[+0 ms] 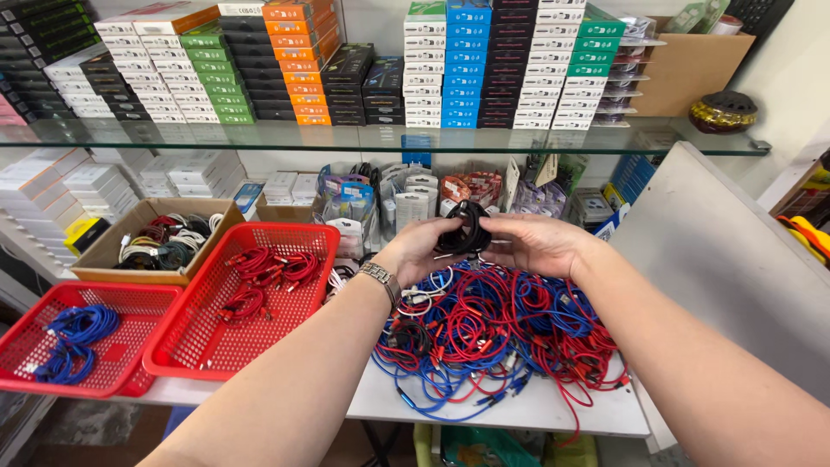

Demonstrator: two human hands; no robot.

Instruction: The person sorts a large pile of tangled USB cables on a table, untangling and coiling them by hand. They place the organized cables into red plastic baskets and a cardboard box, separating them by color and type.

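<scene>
Head view, black cable coil (467,232), partly hidden by fingers (437,235)

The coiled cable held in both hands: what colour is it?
Black; the coiled cable shows best in the head view.

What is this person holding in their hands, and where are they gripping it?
A coiled black cable, held between both hands: the left hand grips the left side of the coil, the right hand its right side, above the pile of red and blue cables.
</scene>
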